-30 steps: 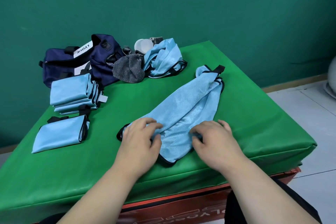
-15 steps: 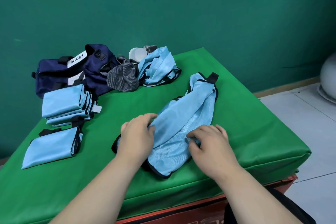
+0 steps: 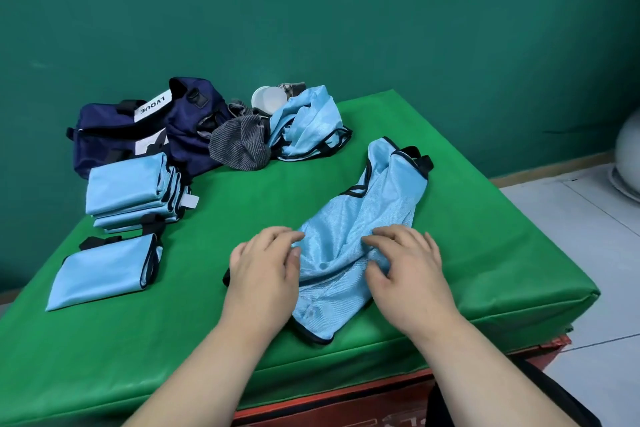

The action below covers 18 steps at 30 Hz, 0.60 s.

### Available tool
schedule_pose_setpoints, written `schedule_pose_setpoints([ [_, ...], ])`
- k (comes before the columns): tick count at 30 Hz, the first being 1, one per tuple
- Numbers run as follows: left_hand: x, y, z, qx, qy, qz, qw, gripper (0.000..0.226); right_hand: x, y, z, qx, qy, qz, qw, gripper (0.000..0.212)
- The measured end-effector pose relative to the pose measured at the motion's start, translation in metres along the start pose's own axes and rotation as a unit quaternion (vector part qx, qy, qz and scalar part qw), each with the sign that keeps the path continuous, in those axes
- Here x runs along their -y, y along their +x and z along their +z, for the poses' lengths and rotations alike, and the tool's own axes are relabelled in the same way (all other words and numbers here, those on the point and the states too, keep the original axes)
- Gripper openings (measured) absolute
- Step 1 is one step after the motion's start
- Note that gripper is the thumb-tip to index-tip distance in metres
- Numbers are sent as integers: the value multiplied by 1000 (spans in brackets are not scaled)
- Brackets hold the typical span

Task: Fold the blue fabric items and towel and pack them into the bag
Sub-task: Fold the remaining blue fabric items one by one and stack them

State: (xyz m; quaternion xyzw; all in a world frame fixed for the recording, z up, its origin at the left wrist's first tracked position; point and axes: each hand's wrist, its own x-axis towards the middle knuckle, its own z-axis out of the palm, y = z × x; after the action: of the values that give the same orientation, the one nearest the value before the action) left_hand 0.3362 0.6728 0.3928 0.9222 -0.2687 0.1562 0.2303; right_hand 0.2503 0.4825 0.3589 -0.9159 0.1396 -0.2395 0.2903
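Both hands are on the blue vest (image 3: 360, 215) at the near middle of the desk (image 3: 242, 204). The left hand (image 3: 263, 267) has its fingers curled over the vest's left edge, with the thumb closing on the cloth from below. The right hand (image 3: 408, 270) pinches a bunched fold between curled fingers and thumb. The vest is light blue mesh with dark binding. It lies crumpled, running from the near edge away to the right, where a black strap sticks out.

Left of the hands, a single folded piece (image 3: 104, 270) lies flat on the green padded top. Just beyond it is a stack (image 3: 128, 191) of folded blue items. A small white tag (image 3: 190, 201) pokes from the stack's side; no print can be made out on it.

Behind the stack sits the navy bag (image 3: 114, 135). Its white label (image 3: 152, 107) carries black capitals, upside down from this view, reading roughly "LVQUE". A second white patch lower on the bag is partly hidden and illegible.

Right of the bag lie a grey striped cloth (image 3: 239, 142), a white cup (image 3: 268, 99) and a loose heap (image 3: 308, 121) of unfolded blue fabric. Lettering on the red base (image 3: 381, 388) below the padding is cut off and unreadable.
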Motion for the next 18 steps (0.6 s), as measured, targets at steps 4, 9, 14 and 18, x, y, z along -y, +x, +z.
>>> schedule_pose_setpoints([
  [4, 0, 11, 0, 61, 45, -49, 996, 28, 1, 2, -1, 41, -17, 32, 999, 37],
  [9, 4, 21, 1, 119, 98, -112, 982, 42, 3, 2, -5, 70, -52, 72, 994, 33],
  [14, 12, 26, -1, 133, 111, -153, 973, 40, 4, 3, -5, 76, -67, 70, 992, 34],
  [18, 16, 28, -4, 136, 74, -168, 974, 29, 5, 3, -4, 68, -71, 70, 993, 33],
])
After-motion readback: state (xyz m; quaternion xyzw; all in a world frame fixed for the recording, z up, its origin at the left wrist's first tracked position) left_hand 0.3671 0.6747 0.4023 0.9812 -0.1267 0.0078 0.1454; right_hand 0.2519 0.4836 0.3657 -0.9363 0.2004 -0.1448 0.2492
